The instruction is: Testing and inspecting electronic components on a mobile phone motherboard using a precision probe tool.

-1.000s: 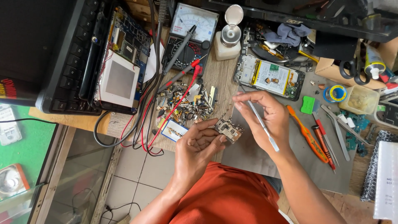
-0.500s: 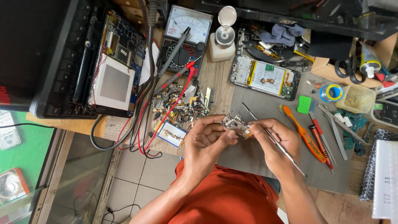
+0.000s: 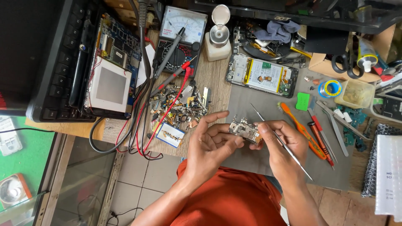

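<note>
- Small circuit board [image 3: 245, 130]: dull metal shields, held in both hands.
- Thin probe [image 3: 280, 140]: smooth bright steel.
- Work mat [image 3: 251, 100]: matt grey rubber.
- Bench [image 3: 213, 79]: rough bare wood.
- Brush handle [image 3: 301, 129]: glossy orange plastic.

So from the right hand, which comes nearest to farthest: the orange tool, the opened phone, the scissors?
Distances from the right hand:
1. Orange tool, just right of it on the grey mat.
2. Opened phone, above it.
3. Scissors, far upper right.
</note>
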